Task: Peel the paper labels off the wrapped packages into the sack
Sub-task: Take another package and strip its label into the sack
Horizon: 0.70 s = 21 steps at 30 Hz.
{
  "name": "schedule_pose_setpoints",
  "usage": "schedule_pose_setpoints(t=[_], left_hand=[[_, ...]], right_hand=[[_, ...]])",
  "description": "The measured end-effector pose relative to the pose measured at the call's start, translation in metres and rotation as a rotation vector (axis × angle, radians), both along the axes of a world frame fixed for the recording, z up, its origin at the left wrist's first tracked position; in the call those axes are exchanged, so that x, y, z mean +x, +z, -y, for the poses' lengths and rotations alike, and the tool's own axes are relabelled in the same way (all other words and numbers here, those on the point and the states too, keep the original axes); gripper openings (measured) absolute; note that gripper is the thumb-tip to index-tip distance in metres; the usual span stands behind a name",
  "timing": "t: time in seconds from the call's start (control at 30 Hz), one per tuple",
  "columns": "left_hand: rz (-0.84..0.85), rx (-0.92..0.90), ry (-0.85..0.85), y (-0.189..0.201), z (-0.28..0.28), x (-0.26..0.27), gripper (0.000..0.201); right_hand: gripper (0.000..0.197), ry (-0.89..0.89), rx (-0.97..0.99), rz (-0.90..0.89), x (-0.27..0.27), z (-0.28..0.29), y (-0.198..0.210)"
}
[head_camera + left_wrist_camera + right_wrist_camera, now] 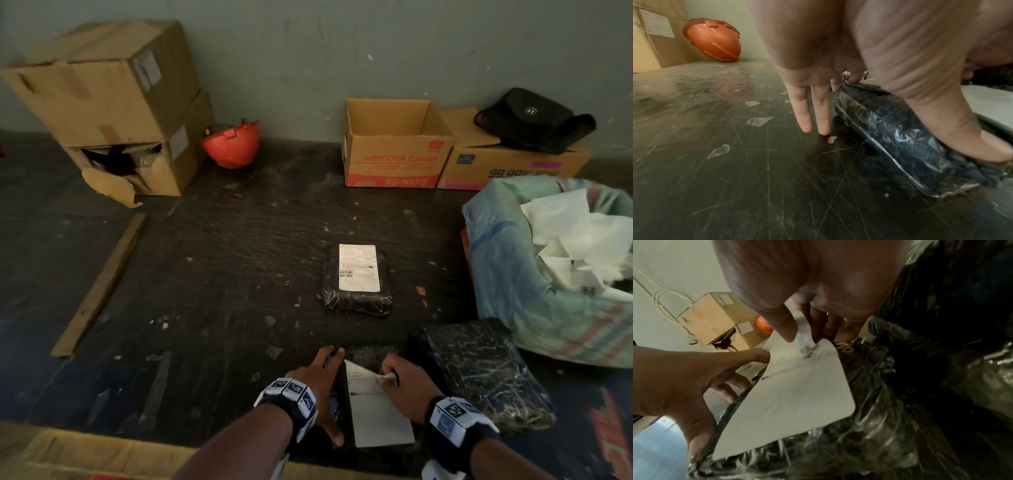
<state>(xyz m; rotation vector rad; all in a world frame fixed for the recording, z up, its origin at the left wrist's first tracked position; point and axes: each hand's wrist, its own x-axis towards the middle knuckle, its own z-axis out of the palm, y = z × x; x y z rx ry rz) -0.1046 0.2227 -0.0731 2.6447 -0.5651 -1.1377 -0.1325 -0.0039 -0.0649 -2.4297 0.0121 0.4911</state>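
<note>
A black film-wrapped package [368, 354] lies on the dark floor just in front of me, with a white paper label [376, 414] on top. My left hand [325, 387] lies along its left side, fingers [803, 110] straight down to the floor and thumb pressing the package [900, 138]. My right hand [387, 377] pinches the label's far right corner, which is curled up off the wrap [803, 339]. The rest of the label [793, 399] lies flat. Another labelled package [356, 298] lies farther ahead. An unlabelled one [479, 370] lies at my right. The woven sack [507, 260] holds peeled papers [575, 240].
Stacked cardboard boxes [113, 102] and a red helmet [231, 144] stand against the wall at the left. An open carton [394, 147] and a box with a black bag [534, 120] are at the back right. A cardboard strip [99, 287] lies left; scraps litter the floor.
</note>
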Motion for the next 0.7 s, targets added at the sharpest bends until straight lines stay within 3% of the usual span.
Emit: schedule_pose_setpoints(t=[0.4, 0.7], left_hand=[[-0.010, 0.016, -0.003, 0.004, 0.003, 0.000, 0.156], [0.002, 0.017, 0.003, 0.003, 0.003, 0.000, 0.157]], right_hand=[[0.027, 0.113, -0.057, -0.055, 0.010, 0.007, 0.006], [0.017, 0.118, -0.044, -0.151, 0.013, 0.007, 0.020]])
